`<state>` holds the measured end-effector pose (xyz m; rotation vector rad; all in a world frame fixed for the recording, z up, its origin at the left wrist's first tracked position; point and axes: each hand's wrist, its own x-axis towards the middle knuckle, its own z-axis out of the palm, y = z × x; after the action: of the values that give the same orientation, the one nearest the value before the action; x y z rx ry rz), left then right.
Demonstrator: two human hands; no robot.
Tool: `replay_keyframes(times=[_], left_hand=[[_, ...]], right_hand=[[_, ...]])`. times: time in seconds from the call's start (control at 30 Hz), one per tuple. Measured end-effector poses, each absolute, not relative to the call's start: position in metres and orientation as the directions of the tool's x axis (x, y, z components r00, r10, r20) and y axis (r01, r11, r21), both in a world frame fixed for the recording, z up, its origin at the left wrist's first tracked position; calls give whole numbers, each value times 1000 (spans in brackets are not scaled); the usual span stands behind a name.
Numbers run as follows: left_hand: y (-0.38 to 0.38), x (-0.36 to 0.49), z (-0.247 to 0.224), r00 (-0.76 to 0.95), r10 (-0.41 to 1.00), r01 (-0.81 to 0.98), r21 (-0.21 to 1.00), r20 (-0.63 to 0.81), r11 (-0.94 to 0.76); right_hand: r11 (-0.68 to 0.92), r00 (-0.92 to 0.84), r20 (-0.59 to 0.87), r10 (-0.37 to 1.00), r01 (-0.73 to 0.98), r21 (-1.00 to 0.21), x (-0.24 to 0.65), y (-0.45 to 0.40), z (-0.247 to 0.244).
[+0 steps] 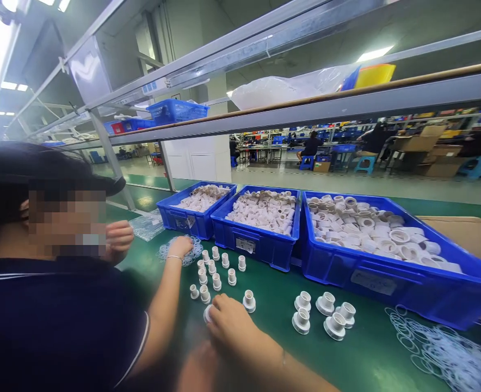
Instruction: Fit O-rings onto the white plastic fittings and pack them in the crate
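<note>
My right hand (233, 322) reaches over the green tabletop, its fingers closed on a white plastic fitting (208, 313) that they partly cover. Low in the view, my left hand (199, 363) is smeared by motion, so its fingers cannot be made out. Just beyond my right hand stands a flanged white fitting (249, 301). Several smaller white fittings (216, 281) stand upright in a loose group past my fingers. To the right, several more flanged fittings (334, 325) stand on the table, apart from both hands.
Three blue bins, left (191, 218), middle (260, 253) and right (387, 291), hold white plastic parts. Thin clear rings (448, 351) lie at right. At left a co-worker (53, 321) has one hand (180, 247) on another ring pile. A shelf (306, 114) crosses above.
</note>
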<state>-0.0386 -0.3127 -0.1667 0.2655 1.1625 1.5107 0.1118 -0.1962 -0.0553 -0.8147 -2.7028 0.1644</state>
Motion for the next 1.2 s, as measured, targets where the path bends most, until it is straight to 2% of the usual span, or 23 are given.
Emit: replay_keyframes(times=[0.13,0.23,0.33,0.4,0.6,0.77,0.9,1.0,1.1,1.2], left_hand=[[-288,-17,-135,-469,846,-491,871,-254,-10],[-264,20,-95,-425,893,-397,917,-149,-36],[-239,53,-67,-324,933,-377,926,-158,26],[-226,72,-60,-259,950,-391,918,-175,63],[-204,128,-65,-39,976,-472,865,-216,172],[-187,161,-60,102,961,-524,808,-256,270],[-176,173,-54,220,956,-398,877,-195,270],[-170,182,-52,293,942,-348,899,-166,267],[-162,193,-57,354,920,-319,902,-172,291],[-150,204,-67,448,873,-238,916,-193,324]], right_hand=[[803,-782,225,581,596,-2,142,-201,-72],[773,-757,265,598,631,59,186,-211,-90],[727,-717,300,629,680,99,243,-224,-100],[702,-686,297,664,709,69,280,-232,-97],[651,-602,279,748,746,-138,332,-240,-60],[660,-641,160,751,738,-139,327,-226,-48],[631,-618,124,776,767,-121,330,-232,-41],[605,-586,153,796,779,-165,348,-263,-36],[510,-465,217,858,820,-260,383,-316,-27],[273,-205,225,952,904,-329,433,-380,-8]])
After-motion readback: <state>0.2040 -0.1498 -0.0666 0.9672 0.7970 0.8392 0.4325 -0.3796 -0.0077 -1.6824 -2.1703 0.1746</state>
